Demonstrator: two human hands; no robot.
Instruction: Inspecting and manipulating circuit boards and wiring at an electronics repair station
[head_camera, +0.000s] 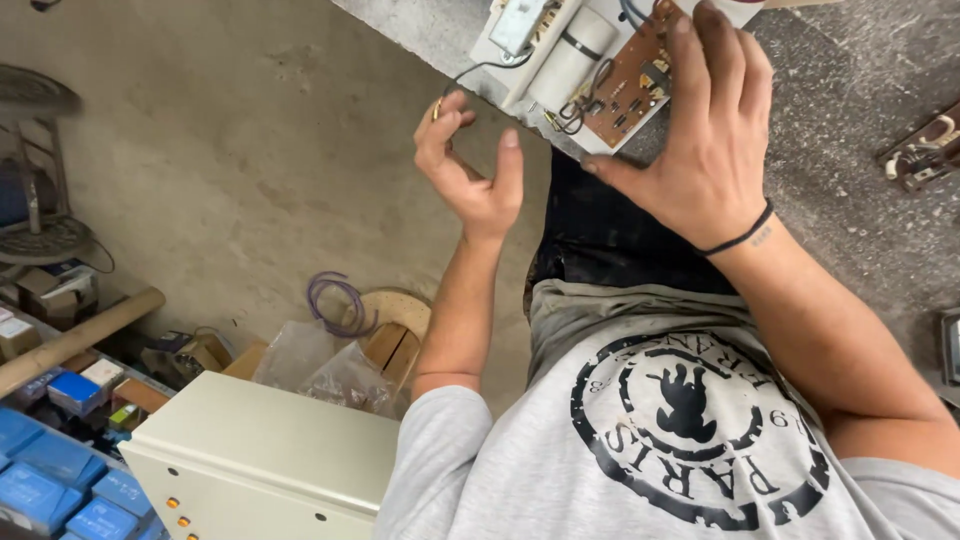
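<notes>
Person seen from above, grey printed t-shirt (650, 440), dark trousers. Right hand (705, 140) lies spread, fingers splayed, flat over a brown circuit board (628, 95); palm and fingers press on the board's edge, nothing pinched or wrapped. The board sits in a white open casing (560, 55) resting on the person's knee, beside a white cylinder part (575, 50) and a small grey block near the top edge. Black band on the right wrist (742, 236).

Left hand (470, 165) is raised just beside the casing, fingers curled, thumb and forefinger pinched on a small brass-coloured tip (437, 108) at the end of a thin black wire (485, 68) that runs up into the casing. The other fingers are loose and half open.

Lower left: a cream metal box (260, 460) with small orange lights, blue packs (60, 470), a wooden spool (395, 330) with a purple wire coil (335, 300), and clear plastic bags. Concrete floor (230, 170) all round.
</notes>
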